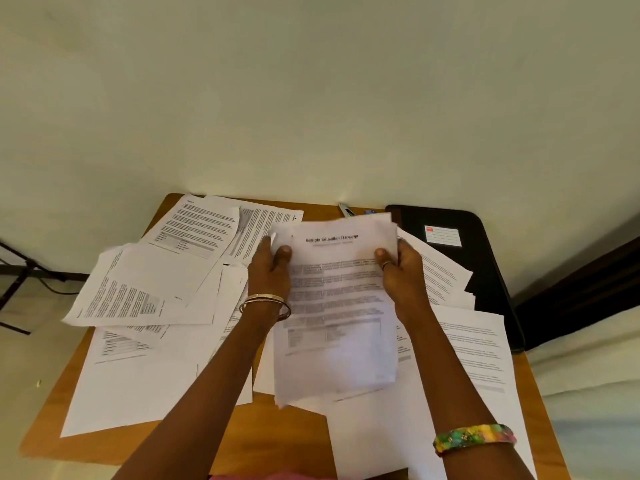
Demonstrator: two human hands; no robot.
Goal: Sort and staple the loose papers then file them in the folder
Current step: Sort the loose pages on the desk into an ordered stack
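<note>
I hold a small stack of printed sheets (337, 306) above the table, its top page headed as a sample transcript. My left hand (272, 268) grips the stack's upper left edge, thumb on top. My right hand (403, 271) grips the upper right edge the same way. Loose printed papers (145, 282) lie scattered over the left and middle of the wooden table (273, 434). More sheets (478, 344) lie to the right under my forearm. A black folder (485, 271) with a white label lies at the far right. A stapler (346, 210) shows partly behind the stack's top edge.
The table stands against a pale wall. A blue item (370, 212) lies beside the stapler. Dark stand legs and a cable (20, 271) are on the floor at the left. A dark piece of furniture (581, 292) and a light cloth surface border the right side.
</note>
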